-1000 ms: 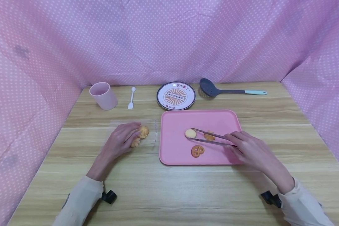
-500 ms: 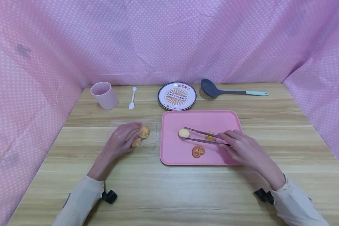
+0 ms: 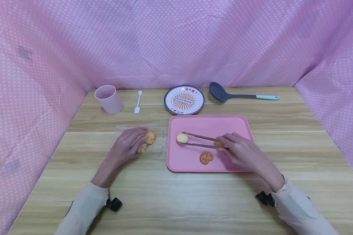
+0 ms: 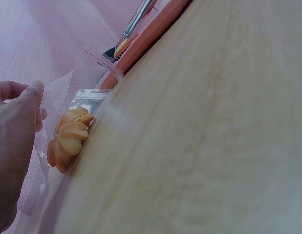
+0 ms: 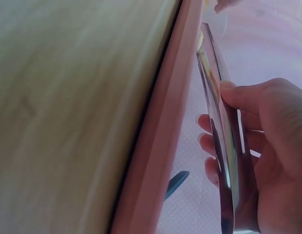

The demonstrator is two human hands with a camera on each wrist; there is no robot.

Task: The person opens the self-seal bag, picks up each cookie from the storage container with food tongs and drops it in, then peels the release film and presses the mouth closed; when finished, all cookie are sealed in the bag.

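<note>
My right hand (image 3: pixel 242 150) grips metal tongs (image 3: pixel 200 136), their tips around a round pale cookie (image 3: pixel 182 138) over the left part of the pink tray (image 3: pixel 200 122). On that tray lie a pretzel-shaped cookie (image 3: pixel 206 158) and a flower-shaped cookie (image 3: pixel 217 143), the latter partly hidden by the tongs and fingers. Left of the tray, my left hand (image 3: pixel 126 142) pinches a clear plastic bag (image 3: pixel 159 143). The left wrist view shows thumb and fingers lifting the bag's upper layer, with ridged cookies (image 4: pixel 71 136) inside the bag.
Along the back stand a pink cup (image 3: pixel 109 100), a small white spatula (image 3: pixel 138 101), a patterned plate (image 3: pixel 184 100) and a dark slotted ladle (image 3: pixel 219 91) with a mint handle end. A pink dotted cloth (image 3: pixel 176 42) hangs behind the wooden table (image 3: pixel 176 202).
My right hand has carried the tongs and round cookie leftward across the tray, covering more of the flower-shaped cookie. The left hand and bag have stayed in place.
</note>
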